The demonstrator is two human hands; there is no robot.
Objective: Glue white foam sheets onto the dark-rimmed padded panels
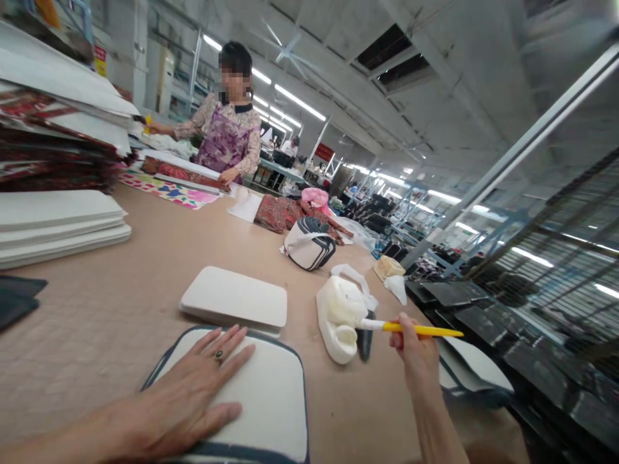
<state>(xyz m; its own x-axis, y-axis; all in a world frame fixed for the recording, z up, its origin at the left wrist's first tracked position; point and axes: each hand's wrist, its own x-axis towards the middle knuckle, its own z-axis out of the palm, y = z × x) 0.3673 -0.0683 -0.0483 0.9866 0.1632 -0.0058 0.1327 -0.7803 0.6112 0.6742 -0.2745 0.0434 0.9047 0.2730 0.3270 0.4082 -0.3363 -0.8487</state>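
Note:
My left hand (196,393) lies flat with spread fingers on a white rounded panel with a dark blue border (271,399) at the near edge of the table. My right hand (416,354) pinches a yellow-handled brush (420,330), whose white tip dips into a white glue-caked pot (341,316) tipped on its side. A second plain white rounded panel (235,301) lies just beyond the bordered one.
Stacks of white boards (58,225) and patterned fabric panels (53,154) rise at the left. A co-worker in a purple apron (227,138) works at the table's far end. A striped pouch (309,243), red fabric (280,212) and rags lie mid-table. Dark racks (507,309) line the right.

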